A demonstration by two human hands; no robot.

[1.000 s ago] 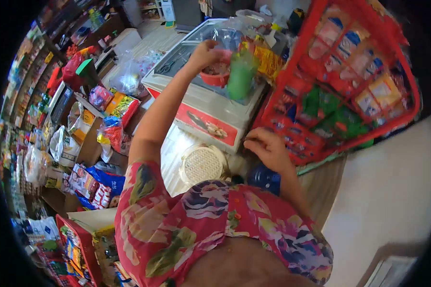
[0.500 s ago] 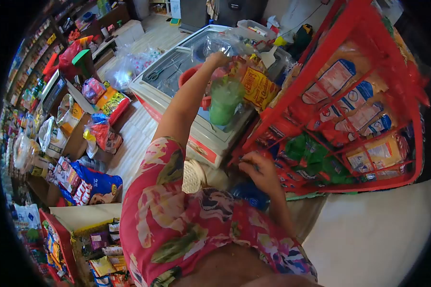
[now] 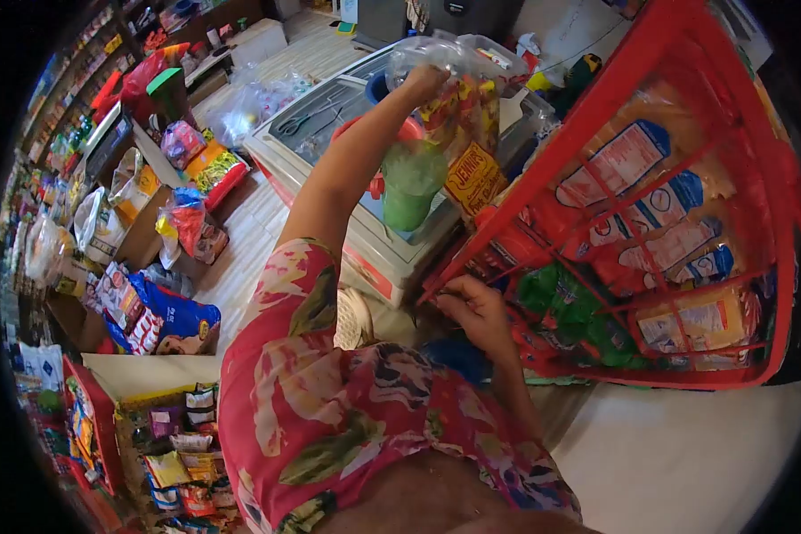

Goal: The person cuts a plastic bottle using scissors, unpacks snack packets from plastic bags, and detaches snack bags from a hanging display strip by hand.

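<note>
My left hand (image 3: 427,80) reaches over the glass-topped freezer (image 3: 378,245), its fingers closed on a clear plastic bag (image 3: 409,55). Below that hand stand a green container (image 3: 411,191) and, partly behind my forearm, a red tub (image 3: 409,130). To their right lies a yellow and red packet (image 3: 473,178). My right hand (image 3: 473,307) is lower, between the freezer's front corner and the red basket (image 3: 498,222). Its thumb and fingers are pinched together; what they hold, if anything, is too small to make out.
Packaged goods (image 3: 614,160) fill the large basket on the right. Scissors (image 3: 316,120) lie on the freezer's left part. A woven stool (image 3: 353,319) stands below the freezer. Boxes, bags and a blue sack (image 3: 173,311) line the left, with a snack box (image 3: 182,454) below.
My left hand has moved up and right, onto the clear bag. The view has shifted, and the basket fills more of the right side. My right hand stays near the freezer corner, fingers pinched.
</note>
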